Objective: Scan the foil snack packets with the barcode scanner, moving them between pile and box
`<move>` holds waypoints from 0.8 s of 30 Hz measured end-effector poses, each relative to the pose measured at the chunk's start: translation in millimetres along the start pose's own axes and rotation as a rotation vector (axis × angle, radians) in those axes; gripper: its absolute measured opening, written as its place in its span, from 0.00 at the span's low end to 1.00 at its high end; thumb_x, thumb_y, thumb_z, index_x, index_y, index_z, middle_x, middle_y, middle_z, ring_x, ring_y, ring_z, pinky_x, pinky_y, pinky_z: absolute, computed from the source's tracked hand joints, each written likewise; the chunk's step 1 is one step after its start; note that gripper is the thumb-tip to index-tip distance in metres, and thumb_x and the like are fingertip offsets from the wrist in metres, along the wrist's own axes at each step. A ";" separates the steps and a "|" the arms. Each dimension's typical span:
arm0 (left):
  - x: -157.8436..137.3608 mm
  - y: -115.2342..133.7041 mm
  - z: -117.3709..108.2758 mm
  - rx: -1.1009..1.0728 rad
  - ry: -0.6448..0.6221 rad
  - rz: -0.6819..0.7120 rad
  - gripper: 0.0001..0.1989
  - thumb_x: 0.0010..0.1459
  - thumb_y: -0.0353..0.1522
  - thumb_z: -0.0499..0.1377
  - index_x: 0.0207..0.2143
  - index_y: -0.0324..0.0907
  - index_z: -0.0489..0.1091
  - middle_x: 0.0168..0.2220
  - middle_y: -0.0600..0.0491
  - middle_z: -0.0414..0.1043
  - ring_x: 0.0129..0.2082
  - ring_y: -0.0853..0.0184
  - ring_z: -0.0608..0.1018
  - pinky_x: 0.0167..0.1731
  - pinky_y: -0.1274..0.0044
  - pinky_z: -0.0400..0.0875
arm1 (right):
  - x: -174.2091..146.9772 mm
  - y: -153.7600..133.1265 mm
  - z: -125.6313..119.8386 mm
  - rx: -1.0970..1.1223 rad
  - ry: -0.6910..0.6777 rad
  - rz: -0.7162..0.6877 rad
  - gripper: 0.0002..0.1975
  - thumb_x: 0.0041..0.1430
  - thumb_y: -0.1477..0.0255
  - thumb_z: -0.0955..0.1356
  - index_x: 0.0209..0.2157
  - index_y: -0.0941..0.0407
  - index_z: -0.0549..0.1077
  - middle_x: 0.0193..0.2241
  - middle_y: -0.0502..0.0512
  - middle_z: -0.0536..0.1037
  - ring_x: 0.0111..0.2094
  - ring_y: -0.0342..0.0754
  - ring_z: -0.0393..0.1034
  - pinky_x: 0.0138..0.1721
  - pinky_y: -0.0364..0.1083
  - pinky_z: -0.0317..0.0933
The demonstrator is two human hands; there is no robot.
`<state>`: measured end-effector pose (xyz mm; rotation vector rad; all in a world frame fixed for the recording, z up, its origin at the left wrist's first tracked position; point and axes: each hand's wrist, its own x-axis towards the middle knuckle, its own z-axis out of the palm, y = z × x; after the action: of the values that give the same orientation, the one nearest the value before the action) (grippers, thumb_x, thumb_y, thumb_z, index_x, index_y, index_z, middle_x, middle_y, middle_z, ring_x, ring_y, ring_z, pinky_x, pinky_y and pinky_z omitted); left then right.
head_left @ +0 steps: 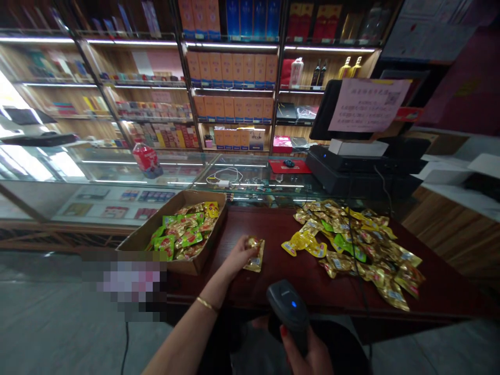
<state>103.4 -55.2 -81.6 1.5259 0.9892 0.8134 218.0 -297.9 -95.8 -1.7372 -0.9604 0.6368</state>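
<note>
My left hand (239,256) grips a small gold snack packet (255,258) at its left side, low over the dark red table. In my right hand (307,351), near the table's front edge, is a black barcode scanner (287,304) with a blue light lit on top. Left of my left hand stands a cardboard box (197,265) holding several green, gold and yellow packets (189,232). A loose pile of gold packets (363,250), with a few yellow and green ones among them, lies on the table to the right.
Behind the table runs a glass display counter (179,174) bearing a red bag (147,159), a white cable (224,177) and a mouse (289,163) on a red mat. A monitor (326,112) with a paper notice stands back right. A black cord hangs across the packet pile.
</note>
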 end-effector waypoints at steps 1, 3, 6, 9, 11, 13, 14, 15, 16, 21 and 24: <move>-11.9 -8.4 -4.3 -0.212 0.037 -0.042 0.24 0.53 0.36 0.66 0.52 0.42 0.66 0.35 0.52 0.76 0.30 0.66 0.79 0.33 0.76 0.73 | 1.2 -3.5 1.8 0.003 -0.010 0.012 0.34 0.54 0.37 0.63 0.29 0.53 0.81 0.18 0.57 0.82 0.24 0.56 0.80 0.26 0.44 0.71; -29.0 -19.6 -10.2 -0.466 0.098 -0.064 0.34 0.48 0.38 0.71 0.56 0.44 0.65 0.37 0.52 0.77 0.32 0.66 0.79 0.35 0.75 0.74 | 3.4 -11.3 5.9 0.024 -0.040 0.021 0.33 0.54 0.37 0.64 0.27 0.54 0.79 0.15 0.54 0.79 0.20 0.53 0.77 0.23 0.44 0.68; -37.5 -24.1 -13.6 -0.613 0.143 -0.079 0.36 0.45 0.40 0.73 0.55 0.44 0.67 0.41 0.50 0.77 0.36 0.63 0.80 0.37 0.73 0.75 | 5.3 -20.8 11.9 0.058 -0.084 0.034 0.31 0.55 0.39 0.65 0.28 0.54 0.77 0.17 0.53 0.79 0.18 0.50 0.73 0.22 0.44 0.66; -34.0 -22.7 -13.7 -0.653 0.122 -0.118 0.32 0.45 0.44 0.72 0.51 0.42 0.71 0.40 0.49 0.78 0.37 0.61 0.81 0.37 0.72 0.75 | 4.0 -23.0 14.3 0.053 -0.114 0.062 0.30 0.55 0.39 0.65 0.25 0.53 0.74 0.16 0.52 0.77 0.17 0.49 0.71 0.22 0.43 0.65; -30.8 -22.6 -12.9 -0.644 0.104 -0.127 0.30 0.45 0.46 0.71 0.48 0.41 0.72 0.39 0.49 0.78 0.36 0.61 0.81 0.35 0.72 0.75 | 1.7 -20.7 13.5 0.051 -0.118 0.081 0.30 0.55 0.39 0.65 0.23 0.52 0.73 0.14 0.50 0.75 0.16 0.48 0.70 0.21 0.43 0.64; -28.7 -23.3 -11.5 -0.635 0.100 -0.140 0.30 0.45 0.47 0.71 0.47 0.41 0.73 0.37 0.50 0.78 0.34 0.60 0.81 0.33 0.73 0.75 | -1.2 -17.1 11.9 0.054 -0.118 0.104 0.30 0.56 0.39 0.64 0.24 0.52 0.73 0.13 0.49 0.73 0.16 0.48 0.70 0.20 0.43 0.63; -28.0 -23.6 -10.6 -0.635 0.105 -0.149 0.30 0.44 0.47 0.71 0.47 0.42 0.73 0.36 0.50 0.79 0.34 0.60 0.82 0.32 0.73 0.75 | -2.5 -15.4 11.1 0.058 -0.120 0.114 0.30 0.56 0.39 0.64 0.25 0.53 0.73 0.13 0.49 0.73 0.15 0.48 0.70 0.19 0.43 0.62; -27.6 -23.8 -9.8 -0.638 0.111 -0.158 0.30 0.44 0.47 0.71 0.46 0.42 0.73 0.36 0.50 0.79 0.34 0.59 0.82 0.31 0.73 0.75 | -3.7 -14.0 10.5 0.059 -0.122 0.123 0.30 0.56 0.39 0.64 0.26 0.53 0.73 0.13 0.49 0.74 0.15 0.48 0.70 0.19 0.43 0.62; -27.4 -23.7 -9.1 -0.641 0.115 -0.165 0.29 0.44 0.47 0.71 0.46 0.42 0.73 0.36 0.50 0.79 0.34 0.58 0.82 0.31 0.72 0.75 | -4.6 -12.8 10.1 0.059 -0.122 0.126 0.30 0.56 0.39 0.64 0.27 0.53 0.74 0.13 0.49 0.74 0.16 0.48 0.70 0.19 0.43 0.62; -27.8 -21.9 -8.1 -0.642 0.123 -0.178 0.29 0.45 0.46 0.71 0.46 0.41 0.72 0.35 0.50 0.80 0.34 0.57 0.83 0.29 0.73 0.75 | -5.0 -11.3 10.7 0.041 -0.132 0.098 0.30 0.57 0.40 0.64 0.27 0.53 0.74 0.13 0.49 0.74 0.16 0.49 0.70 0.21 0.44 0.63; -28.5 -21.7 -8.8 -0.634 0.124 -0.173 0.28 0.46 0.46 0.70 0.46 0.42 0.73 0.34 0.50 0.80 0.33 0.57 0.83 0.28 0.74 0.73 | -3.0 -12.7 11.5 0.014 -0.138 0.093 0.29 0.58 0.40 0.64 0.25 0.52 0.72 0.14 0.50 0.75 0.17 0.49 0.71 0.22 0.44 0.63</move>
<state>80.0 -76.1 -101.1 0.8456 0.8294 0.9876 203.5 -292.3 -88.1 -1.7511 -0.9714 0.8312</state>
